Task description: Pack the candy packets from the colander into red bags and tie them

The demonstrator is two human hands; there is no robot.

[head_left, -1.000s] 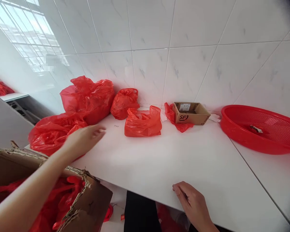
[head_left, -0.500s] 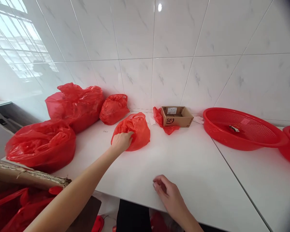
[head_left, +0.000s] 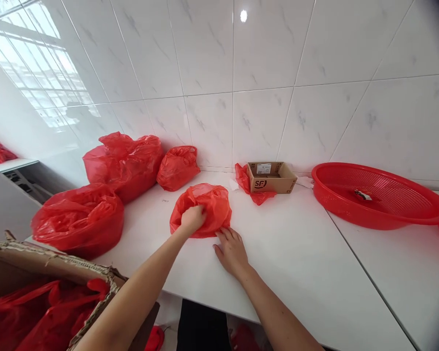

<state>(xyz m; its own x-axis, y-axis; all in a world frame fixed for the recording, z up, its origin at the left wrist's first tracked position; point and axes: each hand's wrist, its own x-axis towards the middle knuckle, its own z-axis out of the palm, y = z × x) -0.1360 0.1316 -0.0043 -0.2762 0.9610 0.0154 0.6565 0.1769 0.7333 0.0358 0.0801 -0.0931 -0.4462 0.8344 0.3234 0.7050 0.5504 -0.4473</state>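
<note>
A red plastic bag (head_left: 217,209) sits on the white table with its crumpled mouth spread upward. My left hand (head_left: 193,219) reaches into that mouth, its fingers closed on the thin plastic; the fingertips are partly hidden among the folds. At the bag's near right edge rests my right hand (head_left: 232,251), palm down, fingers stretched out and touching the plastic from outside. What lies inside the bag cannot be seen.
Three other red bags stand at the left, a large one (head_left: 78,219) nearest. A torn cardboard carton (head_left: 51,258) with red bags fills the lower left. Against the wall is a small cardboard box (head_left: 274,185); right of it, a red perforated basket (head_left: 366,212) on the white table (head_left: 296,273).
My right hand has moved forward and left from the table's front to the bag's edge, its fingers straightening. My left hand has shifted slightly right, into the bag's mouth, which is wider now.
</note>
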